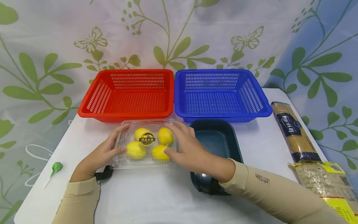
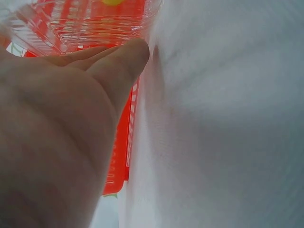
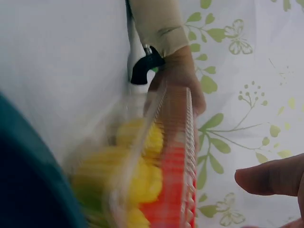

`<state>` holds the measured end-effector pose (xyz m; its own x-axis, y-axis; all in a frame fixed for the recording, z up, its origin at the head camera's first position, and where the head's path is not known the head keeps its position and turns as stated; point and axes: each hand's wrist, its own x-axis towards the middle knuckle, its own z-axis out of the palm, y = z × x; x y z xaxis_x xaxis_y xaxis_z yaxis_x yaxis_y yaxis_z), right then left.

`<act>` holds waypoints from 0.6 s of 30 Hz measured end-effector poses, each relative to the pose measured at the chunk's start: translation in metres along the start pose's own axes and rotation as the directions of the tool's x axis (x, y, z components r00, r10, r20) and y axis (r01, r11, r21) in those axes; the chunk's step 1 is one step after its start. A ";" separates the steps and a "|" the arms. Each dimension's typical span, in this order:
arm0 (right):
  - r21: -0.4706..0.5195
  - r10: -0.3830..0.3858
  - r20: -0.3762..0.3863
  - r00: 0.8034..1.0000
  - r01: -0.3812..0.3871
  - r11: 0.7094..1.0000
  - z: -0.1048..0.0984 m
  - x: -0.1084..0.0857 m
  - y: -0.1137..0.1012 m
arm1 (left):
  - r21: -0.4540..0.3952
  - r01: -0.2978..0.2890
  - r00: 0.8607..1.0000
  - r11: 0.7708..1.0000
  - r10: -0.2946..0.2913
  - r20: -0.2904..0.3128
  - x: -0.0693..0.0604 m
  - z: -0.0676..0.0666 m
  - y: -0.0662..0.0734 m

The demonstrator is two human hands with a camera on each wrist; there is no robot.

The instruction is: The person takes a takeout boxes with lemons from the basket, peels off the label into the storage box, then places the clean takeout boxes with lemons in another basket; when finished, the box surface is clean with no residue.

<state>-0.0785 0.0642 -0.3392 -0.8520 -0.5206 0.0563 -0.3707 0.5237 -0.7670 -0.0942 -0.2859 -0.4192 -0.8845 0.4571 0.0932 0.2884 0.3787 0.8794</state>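
left hand (image 1: 103, 154) at the left end of a clear plastic box (image 1: 139, 165), fingers loosely extended, not curled. right hand (image 1: 190, 152) over the box's right end, relaxed and spread, thumb apart from the box in the right wrist view. box sits between the hands, four lemons (image 1: 136, 150) inside, label (image 1: 147, 139) on lid. dark tray (image 1: 218, 141) just to its right, partly under the right forearm. beyond: red basket (image 1: 126, 115), blue basket (image 1: 223, 115) beside it. farthest, leaf-print cloth (image 1: 181, 18).
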 end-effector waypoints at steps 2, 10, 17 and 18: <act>-0.051 -0.076 -0.021 0.997 0.075 0.996 -0.004 0.007 -0.004 | 0.003 0.001 1.000 1.000 -0.001 -0.002 0.000 0.000 0.000; -0.157 -0.179 0.042 0.983 0.183 0.971 -0.015 0.046 -0.024 | 0.008 0.008 1.000 1.000 -0.008 -0.008 -0.003 0.000 -0.002; -0.214 -0.135 0.201 0.970 0.178 0.960 -0.007 0.078 -0.035 | 0.006 0.005 1.000 1.000 -0.005 -0.007 -0.002 0.001 -0.001; -0.226 -0.123 0.220 0.968 0.173 0.958 -0.006 0.081 -0.036 | 0.007 0.005 1.000 1.000 -0.005 -0.007 -0.001 0.001 -0.001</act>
<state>-0.1368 0.0074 -0.3032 -0.6972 -0.7168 0.0080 -0.5868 0.5642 -0.5808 -0.0927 -0.2860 -0.4206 -0.8885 0.4495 0.0920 0.2863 0.3864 0.8768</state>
